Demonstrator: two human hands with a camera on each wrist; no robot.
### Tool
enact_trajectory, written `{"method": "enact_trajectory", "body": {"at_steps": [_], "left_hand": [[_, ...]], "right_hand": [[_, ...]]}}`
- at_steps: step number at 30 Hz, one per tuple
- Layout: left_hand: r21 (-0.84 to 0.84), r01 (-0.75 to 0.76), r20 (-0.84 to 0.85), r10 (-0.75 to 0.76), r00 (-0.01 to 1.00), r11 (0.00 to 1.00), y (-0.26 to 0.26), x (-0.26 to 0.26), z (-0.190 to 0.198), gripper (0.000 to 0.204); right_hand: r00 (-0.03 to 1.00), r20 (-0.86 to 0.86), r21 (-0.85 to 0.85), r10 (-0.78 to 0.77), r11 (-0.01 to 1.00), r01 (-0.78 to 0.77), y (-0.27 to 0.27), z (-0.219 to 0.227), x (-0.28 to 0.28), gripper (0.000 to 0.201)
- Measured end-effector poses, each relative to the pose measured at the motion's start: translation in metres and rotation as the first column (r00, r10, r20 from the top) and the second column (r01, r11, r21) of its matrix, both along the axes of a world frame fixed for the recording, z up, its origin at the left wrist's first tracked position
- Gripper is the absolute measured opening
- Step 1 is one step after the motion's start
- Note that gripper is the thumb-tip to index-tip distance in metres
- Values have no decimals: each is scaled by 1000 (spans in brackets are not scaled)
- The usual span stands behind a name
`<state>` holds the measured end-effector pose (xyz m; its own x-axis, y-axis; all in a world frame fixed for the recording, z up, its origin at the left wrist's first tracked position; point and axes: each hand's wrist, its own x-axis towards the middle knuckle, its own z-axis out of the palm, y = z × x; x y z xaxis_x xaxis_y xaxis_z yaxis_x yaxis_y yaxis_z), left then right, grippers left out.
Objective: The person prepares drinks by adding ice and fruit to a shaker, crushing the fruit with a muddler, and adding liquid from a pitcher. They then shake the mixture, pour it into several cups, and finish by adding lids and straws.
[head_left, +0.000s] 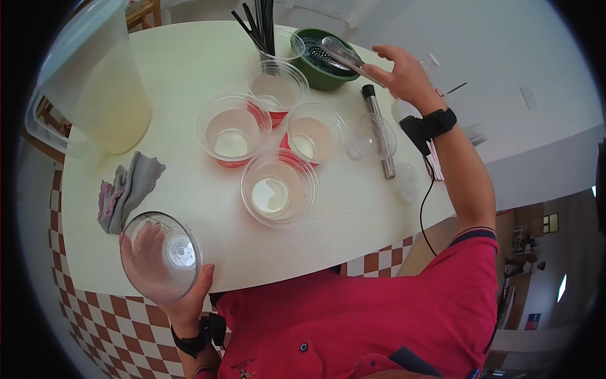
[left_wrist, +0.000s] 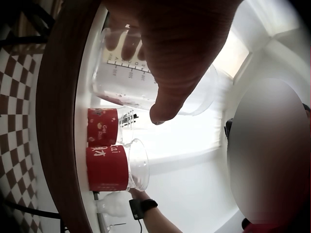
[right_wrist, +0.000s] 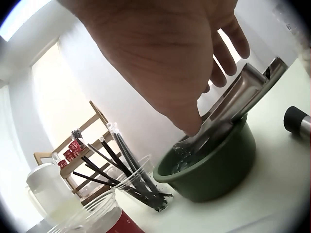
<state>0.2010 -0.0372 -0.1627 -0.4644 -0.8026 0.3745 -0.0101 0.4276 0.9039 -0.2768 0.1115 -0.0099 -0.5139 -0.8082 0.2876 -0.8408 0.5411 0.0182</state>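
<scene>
Your left hand (head_left: 187, 304) grasps a clear measuring cup (head_left: 165, 268) by the table (head_left: 353, 221) edge, fingers blurred behind its wall. Your right hand (head_left: 409, 79), fingers loosely spread, reaches toward metal utensils (head_left: 346, 58) in a green bowl (head_left: 323, 79); whether the thumb touches them is unclear.

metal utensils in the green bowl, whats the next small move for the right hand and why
Probably curl the right hand around one handle of the metal utensils: it is open right by the handles, which lean over the rim of the green bowl, while the left hand holds the clear measuring cup.
</scene>
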Motion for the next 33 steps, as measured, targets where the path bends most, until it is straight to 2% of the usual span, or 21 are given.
{"method": "enact_trajectory", "body": {"at_steps": [2,5,8,11,12,15,20,24,26,27,30,33], "left_hand": [[-23,-13,4,13,1000,1000,1,-1,0,127],[-51,-13,8,13,1000,999,-1,-1,-1,127],[-36,-15,-23,14,1000,999,0,-3,0,126],[-33,-11,-60,9,998,999,-1,-6,0,125],[-38,-10,-72,7,997,999,-1,-7,0,124],[-26,-4,-85,2,996,1000,-2,-6,-2,123],[-43,55,-90,-58,994,998,-3,-5,0,116],[-53,73,-96,-78,992,996,-2,-5,-3,113],[-58,76,-106,-82,991,995,-2,-6,-3,113],[-63,78,-111,-85,990,995,-2,-7,-3,113],[-76,65,-99,-73,992,995,-2,-7,-3,113],[-69,36,-111,-43,993,997,-1,-10,-1,114]], "right_hand": [[998,-11,-57,59,997,-60,17,18,27,54],[985,145,-123,97,989,-79,48,35,74,53],[972,188,-37,142,990,-138,79,26,102,71],[959,269,47,93,993,-110,94,7,115,86],[951,292,47,103,991,-122,97,-3,113,95],[944,318,-4,91,996,-94,99,-33,105,102],[896,439,-180,63,984,19,93,-58,103,109],[858,514,-208,-13,968,140,96,-70,103,118],[827,562,-280,-7,939,198,99,-81,102,122],[811,586,-315,0,921,227,100,-86,100,124],[646,753,-453,127,812,367,100,-102,110,129],[604,772,-505,198,769,392,99,-117,113,132]]}}
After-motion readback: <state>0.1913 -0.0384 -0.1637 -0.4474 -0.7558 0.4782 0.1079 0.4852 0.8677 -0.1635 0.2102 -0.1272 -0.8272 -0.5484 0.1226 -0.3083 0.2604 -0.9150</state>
